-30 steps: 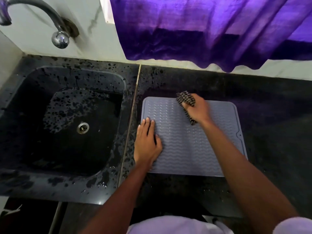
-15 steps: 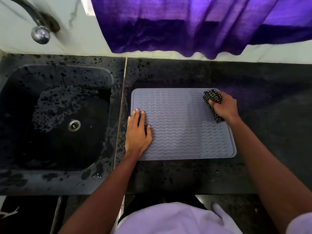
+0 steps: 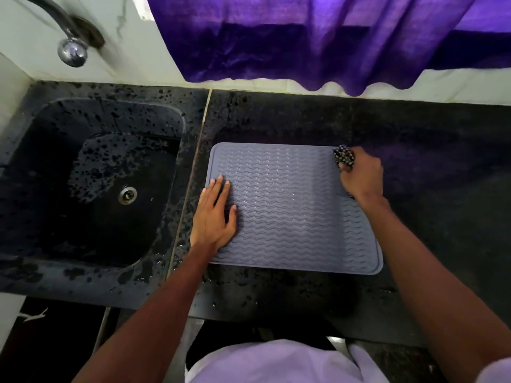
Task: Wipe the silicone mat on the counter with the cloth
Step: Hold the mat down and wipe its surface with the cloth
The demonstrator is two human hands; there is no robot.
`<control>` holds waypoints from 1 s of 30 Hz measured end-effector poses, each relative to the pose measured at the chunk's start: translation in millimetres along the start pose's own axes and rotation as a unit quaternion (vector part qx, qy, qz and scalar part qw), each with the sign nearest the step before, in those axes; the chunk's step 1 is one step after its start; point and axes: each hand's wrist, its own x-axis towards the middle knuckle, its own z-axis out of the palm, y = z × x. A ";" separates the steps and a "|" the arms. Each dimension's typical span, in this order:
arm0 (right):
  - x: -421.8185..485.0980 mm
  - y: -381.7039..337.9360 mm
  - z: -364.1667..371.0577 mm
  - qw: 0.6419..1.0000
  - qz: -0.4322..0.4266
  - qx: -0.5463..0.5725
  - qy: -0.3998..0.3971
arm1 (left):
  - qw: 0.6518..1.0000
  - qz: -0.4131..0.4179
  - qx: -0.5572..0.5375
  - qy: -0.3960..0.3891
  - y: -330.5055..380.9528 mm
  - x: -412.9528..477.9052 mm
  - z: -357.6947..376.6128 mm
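At the left of the frame is a black sink (image 3: 83, 239), wet with drops. Just right of it, the left hand (image 3: 214, 219) lies flat on the left edge of the silicone mat (image 3: 290, 217), with its fingers (image 3: 221, 189) straight, pressing down and holding nothing. The grey mat, with wavy ribs, lies flat in the middle of the frame on the dark counter (image 3: 442, 189). At its upper right corner the right hand (image 3: 362, 175) has its fingers curled around a bunched checkered cloth (image 3: 343, 156), which touches the mat. I judge the mat to be light, soft and floppy. It may slide on the wet counter, so a flat palm on one edge is a good hold. The cloth is soft and is best kept bunched in the fist.
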 end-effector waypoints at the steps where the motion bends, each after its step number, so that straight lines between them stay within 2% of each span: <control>1: -1.0 -3.2 2.8 1.000 -0.011 0.006 0.004 | 1.000 0.000 -0.003 0.004 -0.7 -0.3 -0.1; 9: -4.6 -34.8 31.7 0.995 -0.088 0.040 -0.013 | 1.000 0.003 -0.009 0.018 -3.0 0.4 0.9; 13: 10.7 -32.1 24.3 0.989 -0.126 0.021 -0.078 | 1.000 0.000 -0.011 0.013 -3.2 0.1 1.5; 17: 34.1 -16.7 2.3 0.983 -0.151 -0.057 -0.084 | 1.000 -0.003 -0.015 0.012 -3.5 -0.3 2.6; 19: 40.0 -12.6 -0.1 0.970 -0.183 -0.096 -0.127 | 1.000 -0.004 -0.014 0.011 -2.9 -0.2 2.3; 21: 40.2 -13.5 3.3 0.964 -0.197 -0.089 -0.157 | 1.000 -0.004 -0.015 0.012 -2.5 -0.3 2.2; 25: 35.8 -20.2 8.6 0.964 -0.224 -0.053 -0.132 | 1.000 -0.001 -0.019 0.009 -2.6 0.0 1.7; 30: 36.1 -31.9 24.1 0.958 -0.241 -0.030 -0.154 | 1.000 0.006 -0.019 0.008 -2.1 -0.9 2.0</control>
